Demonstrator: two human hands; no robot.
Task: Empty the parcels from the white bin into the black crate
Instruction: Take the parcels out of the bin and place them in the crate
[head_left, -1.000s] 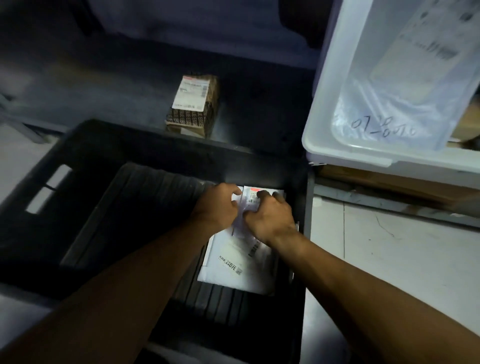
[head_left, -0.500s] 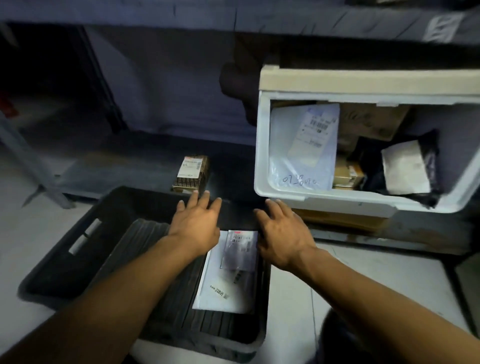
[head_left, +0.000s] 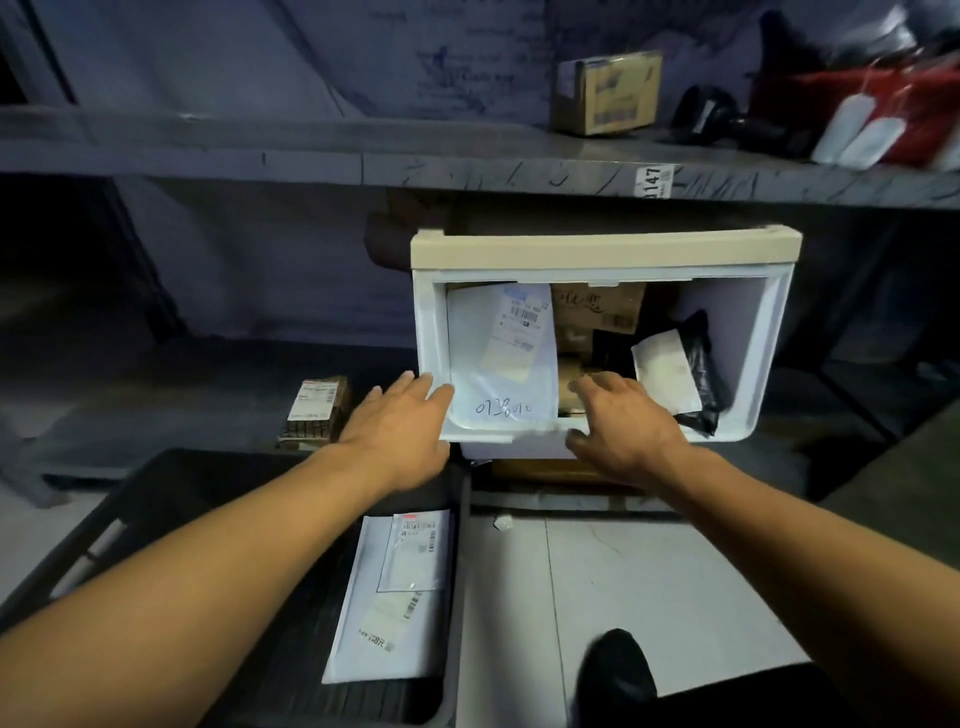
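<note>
The white bin (head_left: 763, 332) stands on the low shelf, its open front facing me. Inside it a white mailer (head_left: 501, 358) leans at the left, with brown boxes (head_left: 597, 312) behind and a black bag bearing a white label (head_left: 685, 374) at the right. My left hand (head_left: 400, 421) is open at the bin's lower left corner, fingers by its rim. My right hand (head_left: 623, 421) reaches over the front rim with fingers spread, holding nothing. On the floor at the lower left is the black crate (head_left: 156, 499), with one white parcel (head_left: 395, 592) lying flat in it.
A small brown labelled box (head_left: 314, 410) sits on the low shelf left of the bin. The upper shelf holds a cardboard box (head_left: 608, 93), a dark object and a red item with white tags (head_left: 883, 114). My dark shoe (head_left: 618, 675) shows on the pale floor.
Both hands have left the parcel lying in the crate and risen to the white bin's front. My view has lifted, showing the upper shelf.
</note>
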